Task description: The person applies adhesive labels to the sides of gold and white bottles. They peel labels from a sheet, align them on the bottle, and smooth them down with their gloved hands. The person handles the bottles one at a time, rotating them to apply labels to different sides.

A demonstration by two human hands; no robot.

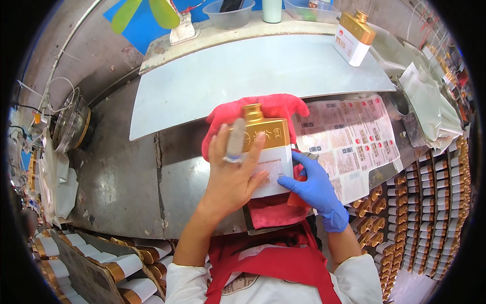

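A white and gold flat-sided bottle with a narrow gold neck is in front of me, over a red towel. My left hand, bare except for a grey-white covering on one finger, lies across the bottle's front left side with its fingers spread. In a blue glove, my right hand grips the bottle's lower right edge, thumb on the front face. Its other fingertips are hidden behind the bottle. Right of the towel lies a sheet of printed labels.
Another white and gold bottle stands at the back right of a pale board. Beyond are a green-bladed fan and a clear plastic tub. Racked bottles fill the lower right and lower left.
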